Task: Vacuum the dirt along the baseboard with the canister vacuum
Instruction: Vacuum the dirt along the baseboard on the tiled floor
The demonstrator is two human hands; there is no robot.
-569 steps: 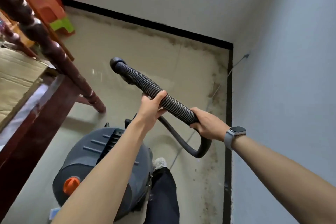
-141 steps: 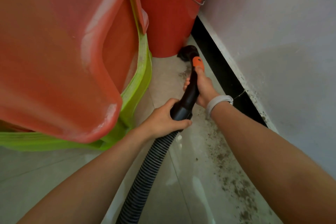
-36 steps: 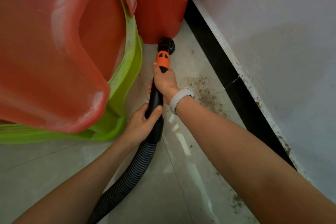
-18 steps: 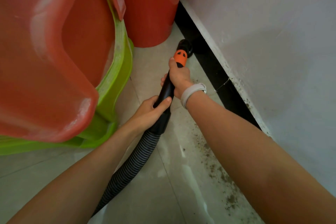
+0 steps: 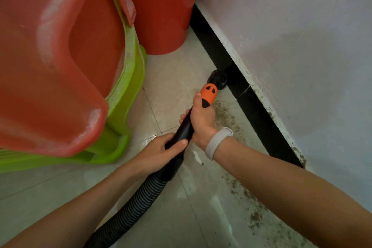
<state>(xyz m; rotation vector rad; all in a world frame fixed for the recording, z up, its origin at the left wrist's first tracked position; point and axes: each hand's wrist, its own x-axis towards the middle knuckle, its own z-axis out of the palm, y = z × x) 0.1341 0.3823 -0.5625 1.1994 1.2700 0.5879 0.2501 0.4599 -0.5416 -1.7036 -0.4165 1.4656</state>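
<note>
While I look down at the floor, two of my bare hands share one black vacuum wand [image 5: 184, 130]. My right hand [image 5: 202, 120] has a closed grip around the wand just behind its orange collar [image 5: 209, 95], thumb lying along the top, a pale band [image 5: 218, 143] on that wrist. My left hand [image 5: 161, 152] is wrapped shut lower down, where the wand meets one ribbed black hose [image 5: 132, 209]; that hose runs off the bottom edge, so the canister is out of sight. Both forearms reach in from the bottom corners. One dark brush nozzle [image 5: 218, 79] at the wand's tip sits against the black baseboard [image 5: 259, 119], which runs diagonally under a white wall [image 5: 302, 46]. Dark specks of dirt [image 5: 251, 213] lie scattered on the floor tiles [image 5: 171, 90] beside the baseboard, near my right wrist and further toward me. To the left stand one red bucket [image 5: 161, 16] and stacked plastic stools, one red [image 5: 50, 66] over one green [image 5: 122, 106], all cut off by the frame. Whether the nozzle touches the floor is hard to make out.
</note>
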